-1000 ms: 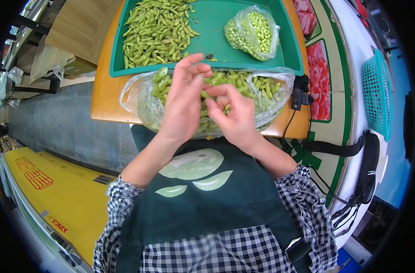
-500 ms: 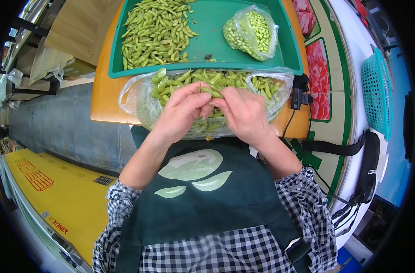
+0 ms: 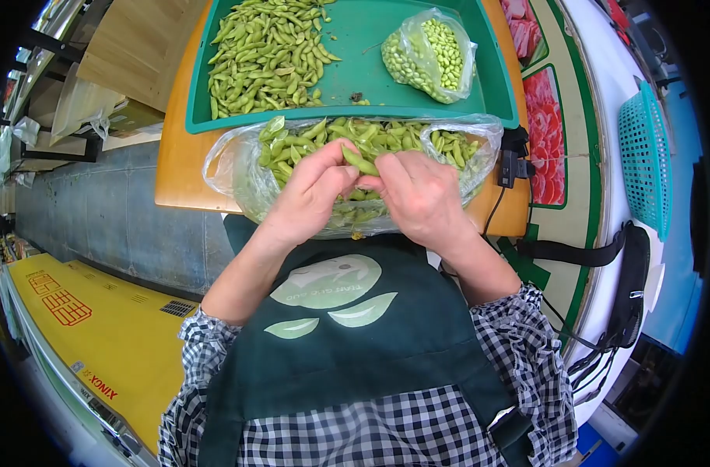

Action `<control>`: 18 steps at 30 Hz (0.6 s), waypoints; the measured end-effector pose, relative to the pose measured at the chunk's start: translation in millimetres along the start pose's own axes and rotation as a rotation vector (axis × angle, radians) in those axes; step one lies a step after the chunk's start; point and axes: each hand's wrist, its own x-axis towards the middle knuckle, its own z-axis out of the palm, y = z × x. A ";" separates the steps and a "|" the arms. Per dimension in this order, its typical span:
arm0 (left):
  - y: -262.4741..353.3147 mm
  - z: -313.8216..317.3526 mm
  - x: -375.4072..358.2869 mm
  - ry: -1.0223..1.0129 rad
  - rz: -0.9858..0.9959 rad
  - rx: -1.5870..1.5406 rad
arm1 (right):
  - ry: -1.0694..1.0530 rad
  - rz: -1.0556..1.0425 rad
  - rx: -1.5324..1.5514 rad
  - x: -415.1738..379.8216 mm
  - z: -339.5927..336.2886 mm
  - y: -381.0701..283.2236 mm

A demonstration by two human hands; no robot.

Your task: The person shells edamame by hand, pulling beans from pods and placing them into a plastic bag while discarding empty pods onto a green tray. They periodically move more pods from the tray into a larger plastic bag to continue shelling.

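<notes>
A single green pod is pinched between my left hand at its left end and my right hand at its right end. Both hands are closed on it, over a clear plastic bag full of green pods. Beyond the bag lies a green tray, with a heap of loose pods on its left. On the tray's right stands a small clear bag of shelled beans.
The tray and bag rest on a wooden table. A black plug block with a cable sits at the table's right edge. Further right are a turquoise basket and a black strapped bag. A yellow surface lies lower left.
The held pod shows more fully between my fingers and slants differently. My fingers have shifted slightly on it, with both hands still over the bag.
</notes>
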 end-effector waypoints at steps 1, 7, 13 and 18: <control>2.1 1.9 0.1 0.034 0.000 0.054 | 0.000 0.000 0.000 -0.5 1.0 0.4; -13.1 2.8 7.7 0.101 0.060 -0.113 | 0.025 0.033 0.101 -3.5 18.2 1.8; -12.1 3.8 9.1 0.061 0.034 -0.202 | -0.016 0.498 0.955 -6.7 26.8 -4.6; -7.3 3.8 10.2 0.088 -0.011 -0.284 | -0.089 0.928 1.555 -3.1 20.4 -7.9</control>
